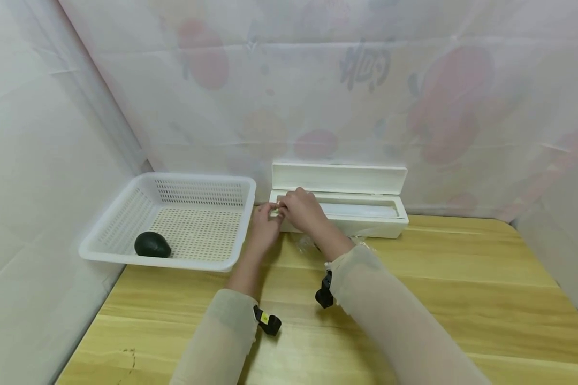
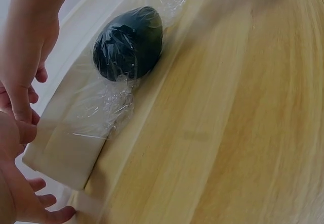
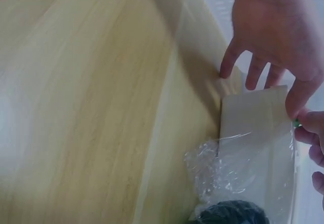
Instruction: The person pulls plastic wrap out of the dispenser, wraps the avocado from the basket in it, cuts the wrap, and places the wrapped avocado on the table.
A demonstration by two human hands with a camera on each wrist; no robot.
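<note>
Wooden table [image 1: 462, 299], sheet-draped walls [image 1: 43, 133]

You are wearing thin pale beige sleeves [image 1: 395, 315] covering both forearms to wrist. Small black camera [image 1: 268, 322] sitting strapped under left wrist, showing yellow sticker; second black camera [image 1: 325, 292] hanging under right wrist.

basket [image 1: 125, 251] left, dispenser box [image 1: 366, 227] behind, tabletop [image 1: 462, 289] open right

Legible text: none on the white dispenser box [image 1: 339, 200], the basket [image 1: 173, 219] or the table [image 1: 462, 299]; only a blurred bluish mark, unreadable, shows through the printed backdrop sheet [image 1: 366, 67] at upper centre of the head view.
</note>
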